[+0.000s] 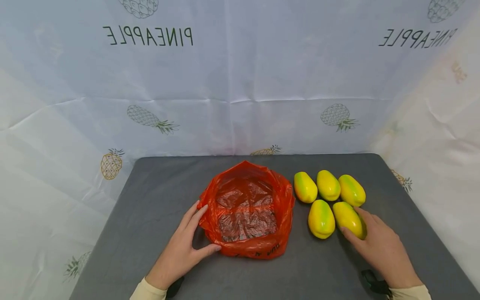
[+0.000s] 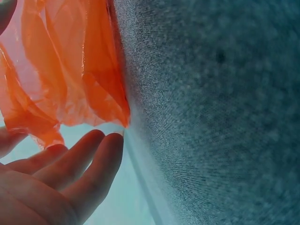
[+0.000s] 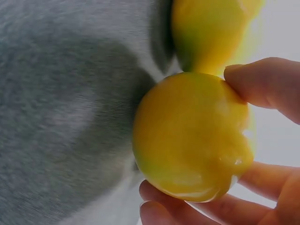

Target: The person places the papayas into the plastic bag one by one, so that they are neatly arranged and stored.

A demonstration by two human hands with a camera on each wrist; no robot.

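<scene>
An orange-red plastic bag (image 1: pixel 253 250) stands with its mouth spread wide in the middle of the table. At its left side is my left hand (image 1: pixel 180 246), thumb and fingers well apart. The thumb touches the front of the bag, and some fingertips (image 2: pixel 96 136) meet its rear edge. My right hand (image 1: pixel 384 250) grips a yellow fruit with a green tint (image 1: pixel 348 218), thumb on one side and fingers around the other. In the right wrist view this fruit (image 3: pixel 192 136) has a smooth, shiny, ridged skin and sits close against a neighbouring fruit (image 3: pixel 211 33).
Several more yellow-green fruits lie close together right of the bag, one (image 1: pixel 321 218) beside the gripped one and one (image 1: pixel 305 187) nearest the bag's rim. A grey cloth covers the table (image 1: pixel 150 200). Behind it hangs a white curtain (image 1: pixel 232 75) printed with pineapples.
</scene>
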